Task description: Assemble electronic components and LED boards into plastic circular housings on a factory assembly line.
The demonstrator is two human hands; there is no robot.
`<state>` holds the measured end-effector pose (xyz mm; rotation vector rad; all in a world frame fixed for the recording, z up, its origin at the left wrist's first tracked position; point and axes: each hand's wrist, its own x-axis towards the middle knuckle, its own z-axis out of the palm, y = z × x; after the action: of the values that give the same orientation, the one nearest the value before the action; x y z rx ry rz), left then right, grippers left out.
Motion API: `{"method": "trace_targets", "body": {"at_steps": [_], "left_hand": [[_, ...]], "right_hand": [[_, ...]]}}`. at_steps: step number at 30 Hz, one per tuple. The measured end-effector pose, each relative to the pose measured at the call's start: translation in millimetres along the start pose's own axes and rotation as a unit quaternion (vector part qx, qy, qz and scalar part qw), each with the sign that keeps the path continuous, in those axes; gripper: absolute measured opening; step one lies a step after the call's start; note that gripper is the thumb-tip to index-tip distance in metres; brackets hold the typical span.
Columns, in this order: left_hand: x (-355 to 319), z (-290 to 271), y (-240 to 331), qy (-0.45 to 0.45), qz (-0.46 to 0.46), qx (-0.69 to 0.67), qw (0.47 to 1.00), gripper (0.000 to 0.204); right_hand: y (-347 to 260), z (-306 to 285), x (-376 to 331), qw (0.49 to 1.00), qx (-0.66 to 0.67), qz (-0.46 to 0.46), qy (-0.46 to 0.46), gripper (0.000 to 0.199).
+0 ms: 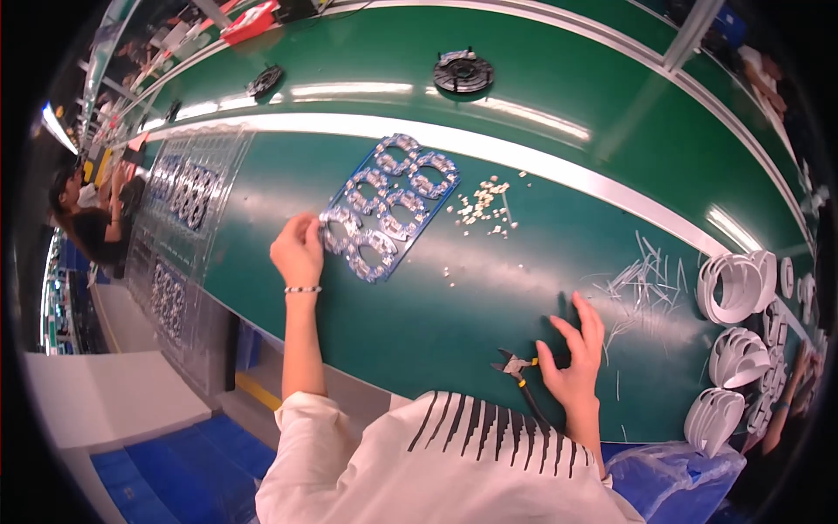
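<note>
A blue panel [388, 205] of ring-shaped silver parts lies on the green bench [489, 288]. My left hand [297, 249] pinches the panel's near left corner, fingers closed on its edge. My right hand [574, 354] rests flat on the bench with its fingers spread, holding nothing. Its thumb is just right of a pair of small cutting pliers [517, 367] with dark handles that lie on the bench. Small white bits [483, 208] are scattered to the right of the panel.
Thin white strips [642, 284] lie heaped on the right. Stacks of white ring-shaped parts [738, 284] stand at the far right. A black round part [463, 72] sits on the conveyor belt beyond. Trays of parts [188, 192] line the left, where another person [87, 218] works.
</note>
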<state>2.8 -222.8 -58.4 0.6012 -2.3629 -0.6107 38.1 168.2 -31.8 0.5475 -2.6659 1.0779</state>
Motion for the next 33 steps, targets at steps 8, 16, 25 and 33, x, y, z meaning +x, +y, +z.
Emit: {"method": "trace_targets", "body": {"at_steps": [8,16,25,33], "left_hand": [[-9,-9,49,0.022,0.097,-0.086,0.991,0.011],[-18,8,78,-0.089,0.164,-0.144,0.972,0.030],[7,1,21,-0.102,0.011,-0.054,0.993,0.009],[0,9,20,-0.035,0.048,0.030,0.998,0.008]], "right_hand": [[-5,-16,-7,0.999,-0.029,-0.017,0.030,0.036],[5,-17,-22,0.998,-0.050,0.015,0.025,0.035],[7,-13,-21,0.999,-0.036,0.007,0.020,0.032],[9,-11,-22,0.999,-0.038,0.013,0.016,0.034]]}}
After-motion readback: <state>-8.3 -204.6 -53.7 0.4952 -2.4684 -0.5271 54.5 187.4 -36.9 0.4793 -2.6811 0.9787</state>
